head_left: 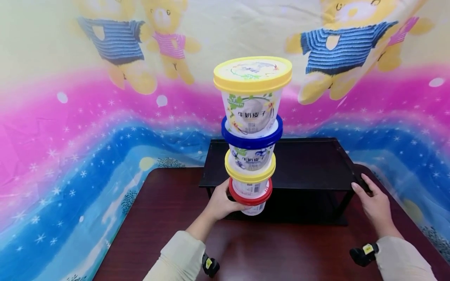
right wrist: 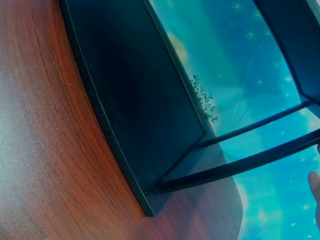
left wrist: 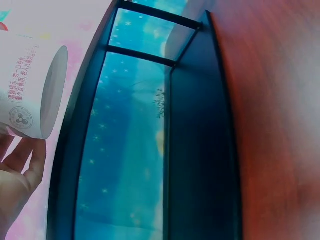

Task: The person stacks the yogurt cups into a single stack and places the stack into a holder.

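A stack of lidded tubs rises in front of the black rack (head_left: 306, 164). From the top down come a yellow-lidded tub (head_left: 251, 111), a blue-lidded tub (head_left: 251, 156), a smaller yellow-lidded tub (head_left: 250, 187) and a red-lidded tub (head_left: 254, 210) at the bottom. My left hand (head_left: 221, 203) grips the red-lidded tub from the left, bearing the stack. In the left wrist view, fingers (left wrist: 35, 162) lie against the lower wall of a white tub (left wrist: 30, 95), its underside showing. My right hand (head_left: 377, 203) holds the rack's right edge between thumb and fingers.
The rack stands on a dark red-brown table (head_left: 168, 210), its lower board (right wrist: 130, 90) on the tabletop and side bars (right wrist: 250, 162) between its levels. Behind hangs a colourful cloth (head_left: 88, 117) printed with teddy bears. A black band device sits at each wrist.
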The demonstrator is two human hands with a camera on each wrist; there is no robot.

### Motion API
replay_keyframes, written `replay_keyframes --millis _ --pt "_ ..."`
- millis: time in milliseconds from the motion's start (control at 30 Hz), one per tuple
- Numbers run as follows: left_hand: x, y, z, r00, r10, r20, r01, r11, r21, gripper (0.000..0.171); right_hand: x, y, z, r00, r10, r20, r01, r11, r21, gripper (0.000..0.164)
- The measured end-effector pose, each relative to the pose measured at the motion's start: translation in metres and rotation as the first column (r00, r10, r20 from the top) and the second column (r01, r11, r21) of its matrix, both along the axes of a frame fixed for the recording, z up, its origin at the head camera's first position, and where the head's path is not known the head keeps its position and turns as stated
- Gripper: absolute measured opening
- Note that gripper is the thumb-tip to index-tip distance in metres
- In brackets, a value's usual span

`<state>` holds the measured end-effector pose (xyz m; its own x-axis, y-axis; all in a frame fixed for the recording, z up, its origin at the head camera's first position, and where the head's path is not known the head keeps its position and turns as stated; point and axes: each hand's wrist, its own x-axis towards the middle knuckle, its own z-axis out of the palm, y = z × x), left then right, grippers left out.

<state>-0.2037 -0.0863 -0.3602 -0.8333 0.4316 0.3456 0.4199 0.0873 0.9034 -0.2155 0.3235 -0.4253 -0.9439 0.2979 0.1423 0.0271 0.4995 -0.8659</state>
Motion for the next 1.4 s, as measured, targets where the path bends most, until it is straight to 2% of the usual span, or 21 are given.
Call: replay_keyframes --millis 233,400,633,767,900,1133,1400 --pt "-0.014 0.008 0.016 0.999 -0.021 -0.026 0.02 1.0 -0.014 0.051 0.0 0.002 0.001 1.0 -0.003 0.015 0.003 1.0 0.003 0.058" --pt "-0.027 0.014 0.018 0.999 -0.02 -0.045 0.02 1.0 0.0 0.052 -0.001 0.002 0.002 1.0 -0.005 0.016 0.005 1.0 0.005 0.058" --pt "-0.059 0.019 0.001 0.999 0.016 -0.048 -0.015 1.0 0.016 0.053 -0.001 0.0 0.005 1.0 0.014 0.02 -0.014 1.0 -0.008 0.058" --pt "-0.07 0.021 -0.002 0.998 0.058 -0.022 -0.058 0.998 0.027 0.053 -0.002 0.0 0.004 1.0 0.013 0.016 -0.013 1.0 -0.005 0.058" --pt "-0.077 0.022 -0.004 0.993 0.114 0.023 -0.114 0.993 0.024 0.054 -0.002 -0.001 0.002 1.0 0.007 0.018 -0.007 1.0 0.008 0.057" --pt "-0.09 0.026 -0.008 0.972 0.221 0.074 -0.22 0.975 -0.024 0.059 -0.001 -0.001 0.0 1.0 0.007 0.015 -0.008 1.0 0.006 0.058" --pt "-0.1 0.03 -0.015 0.954 0.28 0.105 -0.278 0.96 -0.033 0.061 0.0 -0.001 -0.001 1.0 -0.003 0.028 0.003 1.0 0.007 0.058"
